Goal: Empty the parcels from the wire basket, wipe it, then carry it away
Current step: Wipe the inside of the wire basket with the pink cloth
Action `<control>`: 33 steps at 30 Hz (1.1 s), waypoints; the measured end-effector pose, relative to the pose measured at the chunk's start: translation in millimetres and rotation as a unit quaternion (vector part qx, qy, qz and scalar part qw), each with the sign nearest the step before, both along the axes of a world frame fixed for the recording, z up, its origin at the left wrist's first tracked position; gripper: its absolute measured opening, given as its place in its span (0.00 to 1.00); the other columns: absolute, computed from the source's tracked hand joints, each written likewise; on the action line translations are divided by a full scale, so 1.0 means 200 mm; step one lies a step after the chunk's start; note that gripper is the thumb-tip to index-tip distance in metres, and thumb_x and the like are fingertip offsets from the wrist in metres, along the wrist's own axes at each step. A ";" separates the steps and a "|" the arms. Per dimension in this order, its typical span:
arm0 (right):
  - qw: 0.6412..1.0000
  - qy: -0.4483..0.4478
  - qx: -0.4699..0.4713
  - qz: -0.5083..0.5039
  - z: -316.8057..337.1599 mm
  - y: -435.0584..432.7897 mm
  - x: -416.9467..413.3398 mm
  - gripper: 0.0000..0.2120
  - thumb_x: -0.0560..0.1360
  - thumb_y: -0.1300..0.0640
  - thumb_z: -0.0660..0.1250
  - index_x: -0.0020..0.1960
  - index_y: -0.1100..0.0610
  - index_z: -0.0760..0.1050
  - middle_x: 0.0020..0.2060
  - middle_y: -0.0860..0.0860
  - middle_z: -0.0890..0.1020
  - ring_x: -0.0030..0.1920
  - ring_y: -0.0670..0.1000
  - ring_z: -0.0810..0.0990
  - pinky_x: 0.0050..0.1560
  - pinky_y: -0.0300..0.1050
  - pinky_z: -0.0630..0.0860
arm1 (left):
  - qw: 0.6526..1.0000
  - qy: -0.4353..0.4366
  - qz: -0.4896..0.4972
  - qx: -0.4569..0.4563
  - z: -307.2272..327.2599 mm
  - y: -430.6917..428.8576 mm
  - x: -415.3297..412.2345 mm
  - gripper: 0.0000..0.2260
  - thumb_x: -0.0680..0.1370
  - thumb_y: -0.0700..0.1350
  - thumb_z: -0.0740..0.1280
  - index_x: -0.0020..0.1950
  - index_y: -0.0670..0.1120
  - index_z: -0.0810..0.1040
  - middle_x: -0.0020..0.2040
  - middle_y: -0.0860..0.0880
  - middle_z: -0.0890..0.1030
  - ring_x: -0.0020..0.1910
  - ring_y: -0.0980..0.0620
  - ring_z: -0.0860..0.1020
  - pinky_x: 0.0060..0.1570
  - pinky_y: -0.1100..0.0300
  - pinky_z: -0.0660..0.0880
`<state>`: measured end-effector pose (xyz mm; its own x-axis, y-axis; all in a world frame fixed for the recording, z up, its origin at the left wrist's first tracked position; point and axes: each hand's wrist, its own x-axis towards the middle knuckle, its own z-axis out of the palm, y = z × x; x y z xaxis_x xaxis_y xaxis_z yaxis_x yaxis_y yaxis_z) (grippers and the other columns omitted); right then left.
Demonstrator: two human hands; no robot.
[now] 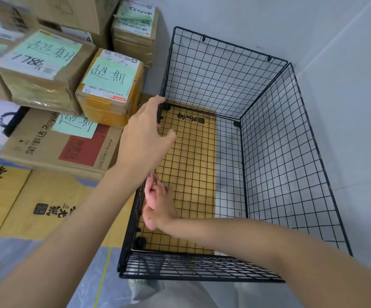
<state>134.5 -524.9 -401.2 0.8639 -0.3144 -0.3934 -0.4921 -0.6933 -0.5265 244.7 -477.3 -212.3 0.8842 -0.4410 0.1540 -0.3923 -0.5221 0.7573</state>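
Black wire-grid basket (280, 152) stands open-topped in the wall corner, no parcels inside. Stacked brown cardboard parcels (111, 85) with green paper labels sit just left of the basket, the nearest almost touching its far-left corner. Flat yellow printed cardboard sheet (46, 196) lies left of the basket (more yellow card shows under its mesh floor). Left hand (144, 134) is at the basket's far-left top corner, fingers curled over the rim wire, thumb on the inner side. Right hand (157, 201) is inside the basket against its left wall, fingers bent toward the mesh; can't tell if they hold a wire.
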 end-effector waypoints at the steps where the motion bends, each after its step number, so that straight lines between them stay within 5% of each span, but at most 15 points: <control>1: 1.000 -0.001 0.003 0.003 0.00 -0.05 -0.03 0.37 0.78 0.65 0.63 0.78 0.47 0.48 0.73 0.50 0.55 0.69 0.56 0.69 0.57 0.40 0.76 | 1.000 0.000 -0.001 0.000 0.00 0.00 0.00 0.28 0.76 0.44 0.70 0.74 0.49 0.66 0.64 0.49 0.77 0.49 0.55 0.77 0.51 0.57 0.77; 3: 1.000 0.005 0.004 -0.018 0.01 -0.18 -0.10 0.37 0.76 0.65 0.66 0.78 0.46 0.54 0.73 0.50 0.59 0.71 0.53 0.66 0.62 0.40 0.74 | 1.000 0.002 -0.002 0.001 0.00 0.00 0.00 0.28 0.76 0.44 0.70 0.74 0.49 0.66 0.63 0.49 0.78 0.49 0.55 0.77 0.51 0.57 0.77; 5: 0.999 0.029 0.003 -0.034 0.00 -0.36 -0.20 0.37 0.74 0.65 0.68 0.77 0.46 0.59 0.73 0.48 0.61 0.71 0.53 0.65 0.71 0.52 0.69 | 1.000 0.005 0.001 0.001 0.00 0.00 0.00 0.28 0.76 0.44 0.70 0.74 0.49 0.66 0.62 0.48 0.78 0.49 0.54 0.77 0.50 0.58 0.76; 8: 0.996 0.063 -0.020 -0.064 0.02 -0.63 -0.37 0.40 0.72 0.69 0.66 0.76 0.40 0.58 0.74 0.51 0.60 0.69 0.55 0.69 0.67 0.54 0.75 | 1.000 0.006 0.006 -0.001 0.00 -0.01 -0.01 0.27 0.76 0.44 0.70 0.74 0.50 0.66 0.61 0.49 0.79 0.47 0.55 0.77 0.47 0.61 0.74; 16: 0.968 0.125 -0.074 -0.205 -0.02 -0.83 -0.58 0.34 0.75 0.67 0.66 0.77 0.50 0.58 0.70 0.55 0.63 0.66 0.53 0.70 0.70 0.50 0.67 | 1.000 0.003 0.013 -0.004 0.00 -0.01 0.00 0.26 0.77 0.44 0.70 0.73 0.50 0.67 0.61 0.49 0.79 0.43 0.58 0.77 0.45 0.63 0.72; 19: 0.987 0.080 -0.031 -0.137 0.00 -0.68 -0.51 0.29 0.76 0.68 0.63 0.74 0.52 0.62 0.69 0.53 0.63 0.65 0.52 0.73 0.67 0.46 0.73 | 1.000 0.000 0.014 -0.004 0.00 -0.01 -0.01 0.26 0.77 0.44 0.70 0.73 0.50 0.68 0.61 0.49 0.79 0.43 0.57 0.77 0.45 0.63 0.71; 23: 1.000 0.002 0.017 0.005 0.07 -0.33 -0.36 0.26 0.77 0.65 0.63 0.71 0.46 0.64 0.69 0.47 0.61 0.57 0.48 0.76 0.47 0.33 0.80 | 1.000 -0.003 0.015 -0.005 0.00 -0.01 0.00 0.25 0.76 0.44 0.70 0.73 0.49 0.68 0.59 0.49 0.80 0.43 0.57 0.77 0.44 0.63 0.71; 28: 0.982 0.039 0.072 0.168 0.01 0.01 -0.24 0.27 0.76 0.63 0.69 0.72 0.56 0.64 0.68 0.53 0.64 0.62 0.51 0.71 0.65 0.45 0.72 | 1.000 -0.001 0.011 -0.013 0.00 0.00 0.00 0.26 0.76 0.42 0.70 0.73 0.49 0.68 0.59 0.49 0.80 0.45 0.56 0.77 0.44 0.63 0.73; 33: 0.976 0.090 0.067 0.187 -0.06 -0.17 -0.27 0.34 0.74 0.58 0.71 0.74 0.45 0.60 0.68 0.49 0.65 0.61 0.50 0.72 0.63 0.46 0.76 | 1.000 0.000 0.016 -0.017 0.00 0.00 0.00 0.26 0.76 0.42 0.70 0.74 0.49 0.68 0.61 0.49 0.79 0.44 0.56 0.78 0.47 0.61 0.76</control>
<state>81.4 -558.1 -412.5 0.8218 0.0739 -0.5649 -0.3106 -0.7731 -0.5530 244.3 -477.2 -213.3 0.8979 -0.4065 0.1691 -0.3760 -0.5082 0.7748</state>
